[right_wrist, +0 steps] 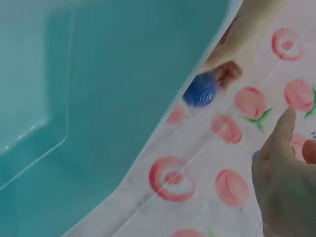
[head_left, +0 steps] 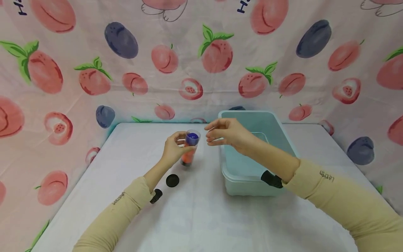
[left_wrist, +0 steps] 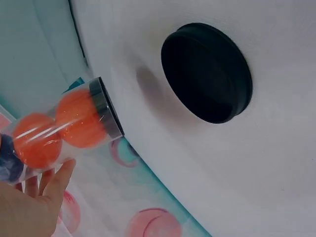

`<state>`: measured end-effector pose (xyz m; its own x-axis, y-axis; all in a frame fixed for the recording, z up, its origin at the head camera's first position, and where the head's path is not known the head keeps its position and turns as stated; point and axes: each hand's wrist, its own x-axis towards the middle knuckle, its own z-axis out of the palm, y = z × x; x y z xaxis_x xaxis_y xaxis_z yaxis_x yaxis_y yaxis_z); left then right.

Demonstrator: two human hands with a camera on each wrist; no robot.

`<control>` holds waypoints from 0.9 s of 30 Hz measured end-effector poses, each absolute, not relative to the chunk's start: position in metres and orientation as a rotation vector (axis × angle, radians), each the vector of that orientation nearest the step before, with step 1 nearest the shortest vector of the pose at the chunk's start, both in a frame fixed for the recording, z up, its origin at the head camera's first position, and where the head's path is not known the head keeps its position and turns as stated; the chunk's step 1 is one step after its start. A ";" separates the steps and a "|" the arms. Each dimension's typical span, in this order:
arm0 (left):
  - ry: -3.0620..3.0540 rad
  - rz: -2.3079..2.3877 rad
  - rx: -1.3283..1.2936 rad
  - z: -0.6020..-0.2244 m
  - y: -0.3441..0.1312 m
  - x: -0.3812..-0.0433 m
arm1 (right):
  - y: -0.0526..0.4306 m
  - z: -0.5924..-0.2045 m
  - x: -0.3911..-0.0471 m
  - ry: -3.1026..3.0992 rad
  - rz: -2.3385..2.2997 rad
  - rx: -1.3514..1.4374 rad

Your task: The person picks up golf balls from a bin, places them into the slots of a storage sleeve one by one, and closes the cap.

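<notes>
My left hand (head_left: 173, 147) holds a clear plastic tube (head_left: 190, 151) near its top, fingers and thumb around its side. Inside are orange balls (left_wrist: 80, 118), with a blue ball (head_left: 192, 137) above them at the mouth. A black cap (left_wrist: 109, 106) closes the tube's lower end; whether that end touches the table cannot be told. To the right of the tube, my right hand (head_left: 231, 134) hovers with loosely bent fingers and nothing in them. A round black lid (head_left: 172, 180) lies hollow side up on the table, nearer than the tube.
A light-blue plastic bin (head_left: 248, 188) stands to the right, under my right forearm; the part of its floor that shows is bare. The white table (head_left: 201, 224) meets a fruit-print cloth (head_left: 195, 52) at the back and sides. Black straps (head_left: 271, 179) sit at the wrists.
</notes>
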<state>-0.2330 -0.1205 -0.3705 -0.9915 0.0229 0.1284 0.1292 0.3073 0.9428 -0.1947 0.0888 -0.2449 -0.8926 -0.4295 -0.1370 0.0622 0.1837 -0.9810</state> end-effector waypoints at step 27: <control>-2.357 -1.764 -0.108 -0.373 -0.167 -0.228 | 0.029 -0.330 -0.159 2.415 -1.686 -0.861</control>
